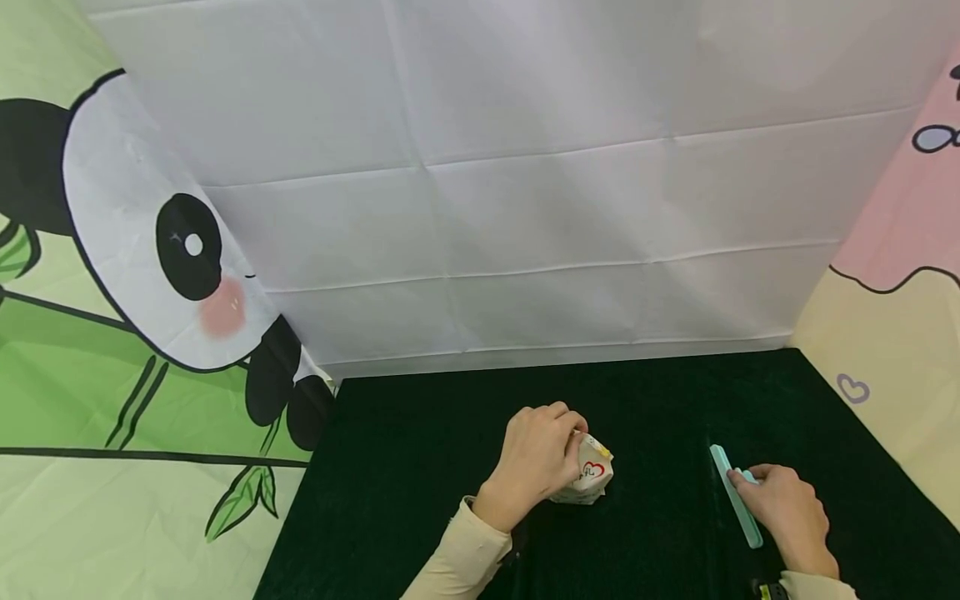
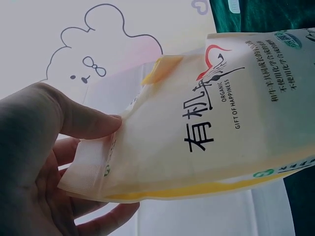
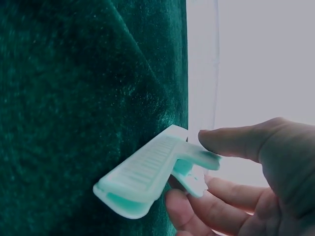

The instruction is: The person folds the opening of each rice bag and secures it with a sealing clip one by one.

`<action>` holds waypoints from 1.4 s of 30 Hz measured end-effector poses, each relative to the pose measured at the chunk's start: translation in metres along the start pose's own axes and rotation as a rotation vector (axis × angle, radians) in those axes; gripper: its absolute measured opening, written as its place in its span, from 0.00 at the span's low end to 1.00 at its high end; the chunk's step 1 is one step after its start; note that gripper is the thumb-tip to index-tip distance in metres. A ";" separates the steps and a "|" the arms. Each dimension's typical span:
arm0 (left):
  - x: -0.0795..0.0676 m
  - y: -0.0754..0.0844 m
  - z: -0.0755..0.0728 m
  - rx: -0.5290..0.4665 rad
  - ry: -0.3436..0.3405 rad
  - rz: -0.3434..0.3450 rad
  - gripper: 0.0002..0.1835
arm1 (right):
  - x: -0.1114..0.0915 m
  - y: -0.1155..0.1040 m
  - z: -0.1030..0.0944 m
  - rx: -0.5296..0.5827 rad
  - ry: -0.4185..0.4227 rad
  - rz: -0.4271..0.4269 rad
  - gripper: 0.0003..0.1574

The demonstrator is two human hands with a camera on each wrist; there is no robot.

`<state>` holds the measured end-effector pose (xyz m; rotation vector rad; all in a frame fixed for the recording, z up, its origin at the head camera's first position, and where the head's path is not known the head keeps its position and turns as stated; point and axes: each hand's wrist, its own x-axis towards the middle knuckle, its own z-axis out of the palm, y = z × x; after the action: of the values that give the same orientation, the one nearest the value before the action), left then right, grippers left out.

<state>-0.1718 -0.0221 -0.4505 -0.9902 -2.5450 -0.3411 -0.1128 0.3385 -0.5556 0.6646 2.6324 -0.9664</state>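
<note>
My left hand (image 1: 534,454) grips the top end of a cream bag (image 1: 591,477) printed with a red heart, just right of the dark cloth's middle. In the left wrist view the thumb lies on the flat crimped end of the bag (image 2: 162,142), with fingers behind it. Black characters and a yellow edge show on the bag. Over to the right, my right hand (image 1: 789,510) pinches a mint-green bag clip (image 1: 742,508) by its short levers. The right wrist view shows the clip's long ribbed bar (image 3: 142,169) close over the cloth, the thumb on one lever and fingers under the other.
Dark green velvety cloth (image 1: 420,433) covers the table. A white sheet (image 1: 525,217) hangs behind it. A panda-printed curtain (image 1: 135,250) borders the left side, and a pink and cream curtain (image 1: 892,333) borders the right.
</note>
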 end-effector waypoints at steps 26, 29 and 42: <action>-0.002 -0.002 0.001 -0.022 0.011 -0.006 0.06 | -0.007 -0.017 -0.004 0.040 0.115 -0.080 0.42; -0.002 -0.001 0.002 -0.025 0.013 -0.007 0.06 | -0.008 -0.020 -0.006 0.055 0.126 -0.098 0.42; -0.004 0.000 0.003 -0.030 0.011 -0.022 0.06 | -0.016 -0.028 -0.016 0.034 0.117 -0.137 0.44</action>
<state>-0.1700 -0.0233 -0.4549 -0.9695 -2.5493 -0.3909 -0.1142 0.3252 -0.5226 0.5702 2.8010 -1.0417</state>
